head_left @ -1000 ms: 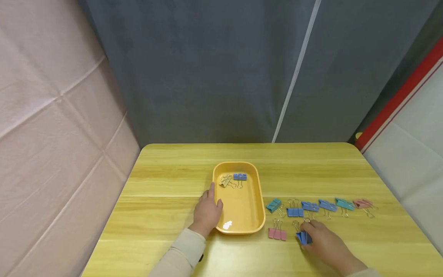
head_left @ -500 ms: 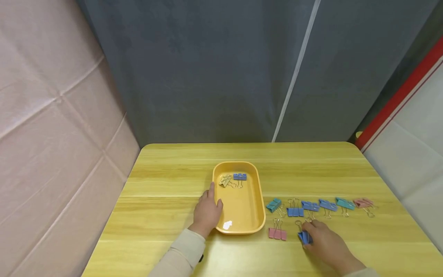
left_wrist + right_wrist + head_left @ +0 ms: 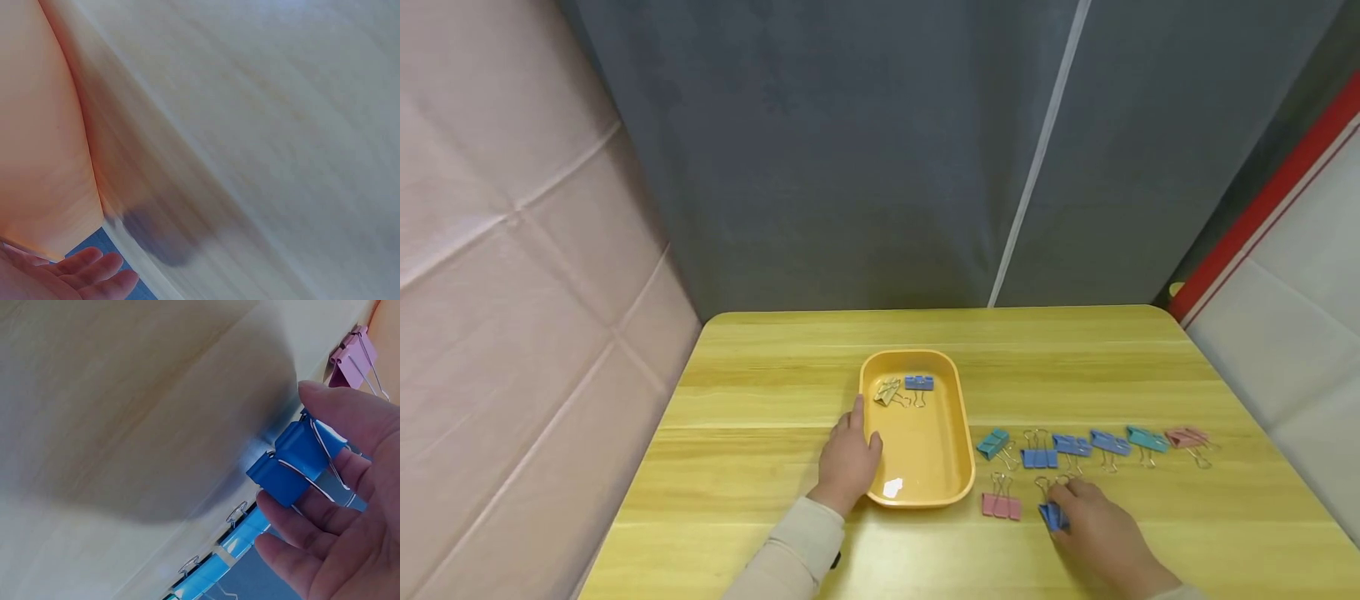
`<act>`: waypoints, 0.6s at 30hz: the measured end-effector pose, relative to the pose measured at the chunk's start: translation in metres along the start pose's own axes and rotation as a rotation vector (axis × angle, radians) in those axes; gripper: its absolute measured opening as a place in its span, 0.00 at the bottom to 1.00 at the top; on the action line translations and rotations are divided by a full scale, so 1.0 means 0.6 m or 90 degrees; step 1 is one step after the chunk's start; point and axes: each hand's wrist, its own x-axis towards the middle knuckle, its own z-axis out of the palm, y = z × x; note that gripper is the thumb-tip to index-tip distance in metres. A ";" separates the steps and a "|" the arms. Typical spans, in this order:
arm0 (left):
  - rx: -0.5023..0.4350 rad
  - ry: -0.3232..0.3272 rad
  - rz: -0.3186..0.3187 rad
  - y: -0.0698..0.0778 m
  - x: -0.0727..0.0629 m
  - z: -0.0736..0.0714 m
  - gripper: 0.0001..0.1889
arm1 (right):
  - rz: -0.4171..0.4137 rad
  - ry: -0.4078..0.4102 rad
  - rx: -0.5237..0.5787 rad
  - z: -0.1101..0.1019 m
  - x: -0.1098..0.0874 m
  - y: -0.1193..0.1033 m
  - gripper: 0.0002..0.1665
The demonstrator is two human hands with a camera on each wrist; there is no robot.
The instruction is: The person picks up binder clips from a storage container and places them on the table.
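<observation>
My left hand (image 3: 848, 457) rests at the left side of a yellow tray (image 3: 925, 458), thumb over the rim and fingers along the outer wall. Its fingers (image 3: 94, 275) look relaxed in the left wrist view, beside the tray wall (image 3: 50, 137). On the right, my other hand (image 3: 1101, 533) holds a blue binder clip (image 3: 1052, 516) just above or at the table; I cannot tell which. In the right wrist view, thumb and fingers enclose this blue binder clip (image 3: 300, 453). A gold binder clip (image 3: 887, 391) and another blue one (image 3: 919, 383) lie inside the tray.
A pink binder clip (image 3: 1002, 506) lies between tray and right hand. Behind runs a row: a teal clip (image 3: 993, 443), several blue clips (image 3: 1040, 459), a second teal clip (image 3: 1147, 439) and a pink one (image 3: 1186, 439). A grey curtain (image 3: 850, 167) hangs beyond the wooden table (image 3: 760, 383).
The right hand shifts slightly with the blue binder clip, a little right and then back left. My left hand and the tray stay in place.
</observation>
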 end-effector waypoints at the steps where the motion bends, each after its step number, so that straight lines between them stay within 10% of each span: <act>1: -0.001 0.000 0.000 0.000 0.000 0.000 0.34 | -0.002 0.006 0.001 0.000 0.000 -0.002 0.20; 18: 0.001 0.011 0.012 0.003 -0.001 -0.003 0.34 | 0.006 0.004 -0.013 0.004 0.002 -0.014 0.19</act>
